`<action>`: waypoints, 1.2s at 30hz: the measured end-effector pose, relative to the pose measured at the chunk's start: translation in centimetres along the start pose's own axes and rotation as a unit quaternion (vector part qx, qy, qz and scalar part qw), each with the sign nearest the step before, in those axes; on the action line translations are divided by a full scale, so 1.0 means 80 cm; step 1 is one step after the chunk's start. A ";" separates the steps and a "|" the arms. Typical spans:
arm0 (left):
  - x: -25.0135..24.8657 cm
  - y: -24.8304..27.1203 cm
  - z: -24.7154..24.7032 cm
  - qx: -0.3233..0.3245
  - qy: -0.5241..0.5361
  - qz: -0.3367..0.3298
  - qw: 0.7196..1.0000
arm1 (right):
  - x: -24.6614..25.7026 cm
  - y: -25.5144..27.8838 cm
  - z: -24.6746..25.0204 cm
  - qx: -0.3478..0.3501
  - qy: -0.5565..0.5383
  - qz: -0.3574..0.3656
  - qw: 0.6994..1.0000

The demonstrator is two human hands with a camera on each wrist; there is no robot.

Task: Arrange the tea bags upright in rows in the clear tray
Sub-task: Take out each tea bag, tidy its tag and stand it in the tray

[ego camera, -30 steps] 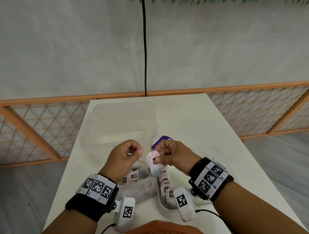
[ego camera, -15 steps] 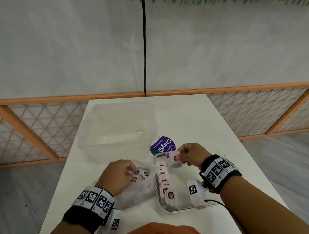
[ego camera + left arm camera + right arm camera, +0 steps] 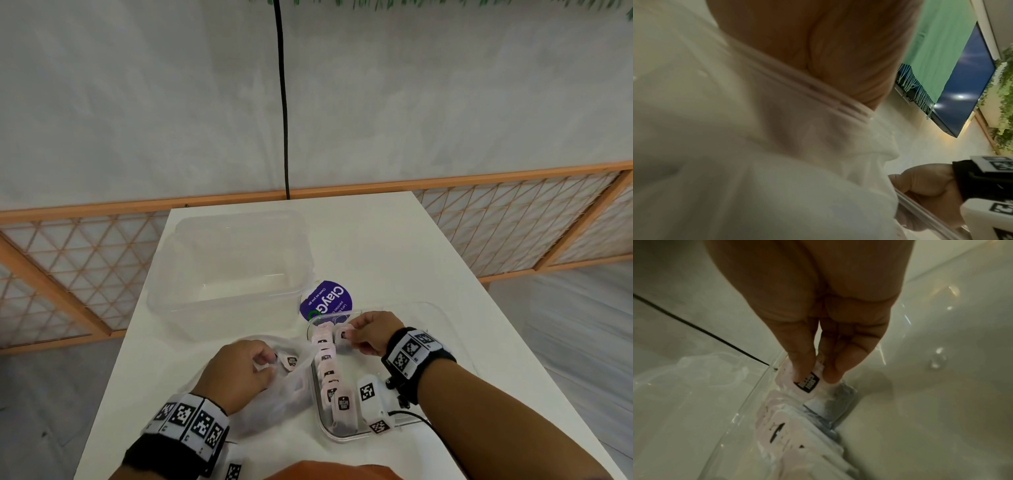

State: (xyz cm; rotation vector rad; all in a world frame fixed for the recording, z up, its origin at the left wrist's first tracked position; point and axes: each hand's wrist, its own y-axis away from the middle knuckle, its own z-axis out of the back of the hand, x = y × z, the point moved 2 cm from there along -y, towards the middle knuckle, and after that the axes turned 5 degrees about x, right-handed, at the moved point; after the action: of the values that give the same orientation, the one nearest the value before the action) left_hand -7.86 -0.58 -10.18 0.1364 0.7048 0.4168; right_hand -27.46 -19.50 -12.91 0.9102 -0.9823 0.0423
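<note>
Pale pink tea bags (image 3: 325, 356) with black labels; purple round sticker (image 3: 326, 300); white table (image 3: 394, 260)

A home-like room: white table (image 3: 376, 246), wooden lattice railing (image 3: 85, 260), wall-mounted television (image 3: 966, 91).

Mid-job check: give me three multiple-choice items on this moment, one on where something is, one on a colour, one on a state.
1. Where is the row of tea bags?
A. along the clear tray's left wall
B. in the deep tub
C. on the bare table

2. What colour is the round label beyond the clear tray?
A. red
B. purple
C. yellow

3. What is the right hand doing?
A. resting flat and open
B. pinching a tea bag at the row's far end
C. gripping the tub

Answers: 1 A, the head view shows them lining that wall; 2 B, purple with white lettering; 3 B, the right wrist view shows thumb and fingers on the tag.
</note>
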 end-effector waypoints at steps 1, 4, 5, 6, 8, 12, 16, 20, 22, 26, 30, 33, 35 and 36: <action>0.000 0.000 -0.001 0.000 0.001 0.001 1.000 | -0.001 -0.001 -0.001 0.000 -0.005 -0.002 1.000; 0.000 -0.001 -0.003 -0.002 0.006 0.001 1.000 | -0.006 -0.004 -0.003 -0.014 -0.020 -0.005 1.000; 0.000 -0.001 -0.003 -0.001 0.006 0.000 1.000 | -0.007 -0.004 -0.004 -0.019 -0.030 -0.009 0.999; 0.000 -0.001 -0.004 0.001 0.005 0.000 1.000 | -0.008 -0.005 -0.004 -0.021 -0.042 -0.012 0.999; -0.001 0.000 -0.004 0.002 0.009 -0.002 1.000 | -0.010 -0.006 -0.004 -0.021 -0.064 -0.014 0.998; -0.001 0.000 -0.004 0.000 0.017 -0.012 1.000 | -0.011 -0.007 -0.006 -0.018 -0.087 -0.006 0.996; 0.001 0.001 -0.005 0.002 0.020 -0.010 1.000 | -0.013 -0.007 -0.008 -0.029 -0.073 0.017 0.997; 0.003 0.001 -0.005 -0.002 0.026 -0.008 1.000 | -0.021 -0.005 -0.004 -0.090 -0.029 0.017 0.995; 0.004 0.002 -0.006 -0.004 0.025 -0.006 1.000 | -0.021 -0.003 -0.001 -0.101 0.013 0.008 0.995; 0.006 0.001 -0.005 -0.005 0.025 -0.011 1.000 | -0.006 0.007 0.000 -0.027 0.139 -0.013 0.990; 0.006 0.001 -0.004 -0.004 0.021 -0.009 1.000 | -0.003 0.015 -0.007 0.033 0.186 -0.058 0.980; 0.004 0.001 -0.003 -0.005 0.017 -0.011 1.000 | -0.001 0.018 -0.013 0.058 0.238 -0.053 0.968; 0.003 0.000 -0.003 -0.005 0.012 -0.013 1.000 | 0.005 0.020 -0.014 0.058 0.273 -0.041 0.959; 0.003 0.000 -0.004 -0.005 0.010 -0.014 1.000 | 0.007 0.020 -0.015 0.055 0.287 -0.038 0.956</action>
State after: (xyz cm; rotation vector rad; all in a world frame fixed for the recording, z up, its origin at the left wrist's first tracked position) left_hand -7.86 -0.49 -10.57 0.1123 0.7231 0.3948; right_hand -26.99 -17.87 -11.73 0.9627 -0.4047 0.2833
